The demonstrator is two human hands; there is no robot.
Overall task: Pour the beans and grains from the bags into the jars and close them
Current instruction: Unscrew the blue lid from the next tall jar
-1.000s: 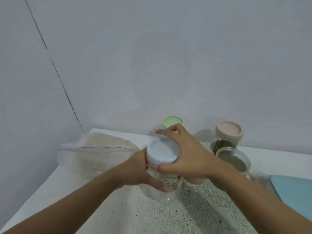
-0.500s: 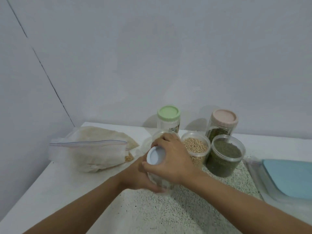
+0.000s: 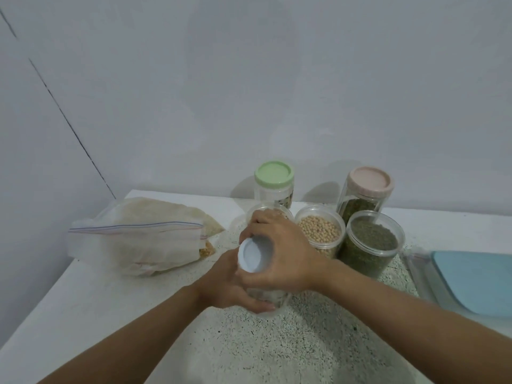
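Well, both hands are on one clear jar (image 3: 267,297), held low over the speckled counter (image 3: 249,345); whether its base touches the surface I cannot tell. The left grip (image 3: 221,284) is wrapped round the jar's body from the side, with the thumb lying across the front near the bottom. The right grip (image 3: 285,256) is curled over the top, fingers and thumb clamped round the edge of the pale lid (image 3: 253,253), which sits at the jar's mouth. I cannot tell whether the lid is seated.

Just beyond the right grip's fingertips stands a half-hidden open jar (image 3: 277,213). Just to the right of that grip is an open jar of pale round beans (image 3: 320,231). Touching it further right is an open jar of dark green grains (image 3: 371,245). Behind these, away from both grips, stand a green-lidded jar (image 3: 274,184) and a pink-lidded jar (image 3: 370,189), both closed.

To the left of the left grip, and apart from it, a zip bag (image 3: 138,236) of pale grain lies on its side. Far to the right of the right grip a flat blue piece (image 3: 476,281) lies in a clear tray (image 3: 421,275).
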